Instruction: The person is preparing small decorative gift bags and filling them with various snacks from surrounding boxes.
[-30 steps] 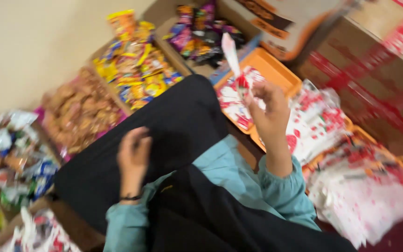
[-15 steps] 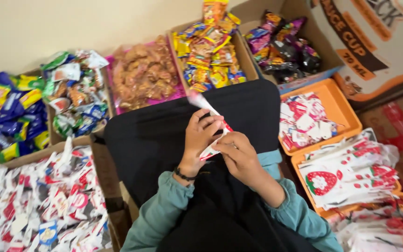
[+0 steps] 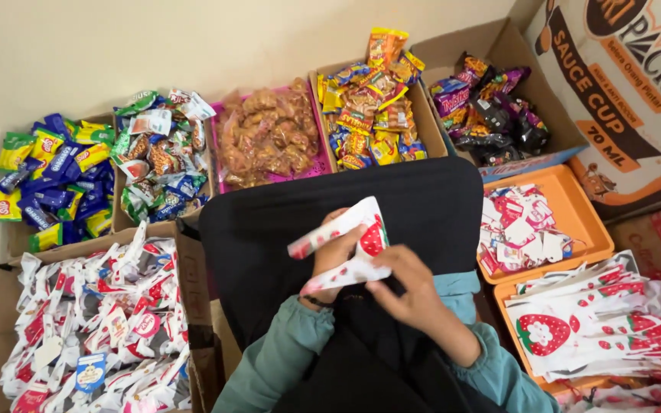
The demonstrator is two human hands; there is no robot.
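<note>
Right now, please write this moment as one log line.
left hand: grips strawberry-print bag | right hand: fingers pinch bag's lower edge | place: over black cloth | around: snack boxes; orange tray of tags

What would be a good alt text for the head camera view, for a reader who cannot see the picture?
Seen from above, a person's left hand and right hand hold a white strawberry-print bag over a black cloth on the lap. Boxes of wrapped sweets and snacks lie around, and an orange tray on the right holds small packets, with a stack of matching bags below it.
</note>
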